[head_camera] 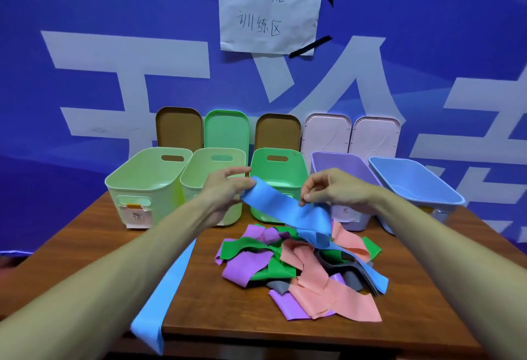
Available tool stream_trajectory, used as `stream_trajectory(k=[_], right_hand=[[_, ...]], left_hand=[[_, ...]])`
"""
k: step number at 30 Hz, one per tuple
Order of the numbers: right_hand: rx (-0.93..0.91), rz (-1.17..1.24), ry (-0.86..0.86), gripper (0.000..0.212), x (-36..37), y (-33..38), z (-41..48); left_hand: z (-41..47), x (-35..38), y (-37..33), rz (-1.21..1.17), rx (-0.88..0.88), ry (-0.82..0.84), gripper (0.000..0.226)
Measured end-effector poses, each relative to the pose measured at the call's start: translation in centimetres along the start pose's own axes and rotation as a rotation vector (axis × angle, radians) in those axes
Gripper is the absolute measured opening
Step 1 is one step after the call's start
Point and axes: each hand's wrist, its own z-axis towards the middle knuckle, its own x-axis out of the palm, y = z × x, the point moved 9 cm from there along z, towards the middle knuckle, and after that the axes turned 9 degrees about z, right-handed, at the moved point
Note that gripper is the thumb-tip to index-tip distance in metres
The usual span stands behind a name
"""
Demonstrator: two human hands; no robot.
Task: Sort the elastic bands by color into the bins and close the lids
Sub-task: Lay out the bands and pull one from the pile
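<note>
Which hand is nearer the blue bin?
Right. The right hand is in front of the purple bin, one over from the blue bin; the left hand is farther left, by the green bins.

The person's left forearm (119, 251) and right forearm (427, 234) are bare along the whole length in view, from the frame's lower corners to the wrists. The left hand (225, 191) and right hand (328, 191) are bare as well. Through the wide-angle lens the forearms look broad near the camera and taper towards the wrists. Knuckles show on the right hand.
</note>
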Motion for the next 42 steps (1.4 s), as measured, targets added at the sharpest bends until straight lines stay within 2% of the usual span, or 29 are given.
stream_trajectory(k=[2, 5, 7, 9, 14, 17, 20, 23, 26, 28, 30, 33, 36, 39, 42], right_hand=[[0.052, -0.039, 0.011, 0.008, 0.5, -0.9, -0.1], [0.102, -0.081, 0.051, 0.005, 1.3, -1.2, -0.2], [0.069, -0.167, 0.077, 0.007, 1.4, -0.4, -0.1], [0.01, -0.182, 0.069, 0.012, 1.4, 1.2, 0.1], [-0.196, -0.008, -0.071, 0.027, 2.0, 7.2, 1.0], [-0.322, 0.044, -0.139, 0.007, 3.0, 10.6, 1.5], [-0.404, 0.139, -0.211, 0.01, 3.6, 13.1, 2.1], [-0.437, 0.277, -0.251, 0.008, 4.1, 14.7, 2.8], [-0.412, 0.423, -0.265, 0.004, 4.8, 15.6, 3.5], [-0.392, 0.486, -0.249, 0.004, 5.7, 16.1, 3.9], [-0.376, 0.533, -0.237, 0.007, 6.6, 16.3, 4.2], [-0.336, 0.615, -0.229, 0.005, 7.8, 15.8, 4.9], [-0.29, 0.67, -0.216, 0.007, 8.8, 15.0, 5.8], [-0.249, 0.679, -0.223, 0.007, 9.7, 14.0, 6.7], [-0.194, 0.625, -0.251, 0.009, 10.5, 12.4, 7.8]], left_hand=[[-0.2, 0.3, -2.5, 0.108, 0.108, 0.024, 0.033], [-1.1, 1.1, -6.6, 0.393, 0.314, 0.052, 0.019], [-1.9, 2.2, -8.7, 0.629, 0.441, 0.133, 0.014], [-2.6, 2.8, -10.2, 0.741, 0.518, 0.201, 0.015], [-3.9, 1.2, -13.9, 0.659, 0.635, 0.134, 0.021], [-4.2, -0.2, -15.1, 0.618, 0.64, 0.092, 0.028], [-4.7, -2.6, -16.5, 0.519, 0.656, -0.016, 0.026], [-4.5, -5.8, -15.8, 0.222, 0.551, -0.134, 0.012], [-4.5, -7.3, -11.7, -0.049, 0.319, -0.058, 0.043], [-4.9, -7.0, -8.3, -0.006, 0.223, 0.063, 0.056], [-5.5, -6.5, -4.8, 0.078, 0.163, 0.149, 0.052], [-6.3, -7.4, -0.7, 0.089, 0.123, 0.148, 0.025], [-7.5, -8.7, 2.8, 0.234, 0.123, 0.14, 0.005], [-8.4, -9.7, 5.5, 0.284, 0.068, 0.114, 0.013], [-8.9, -11.7, 7.5, 0.281, 0.026, 0.083, 0.01]])
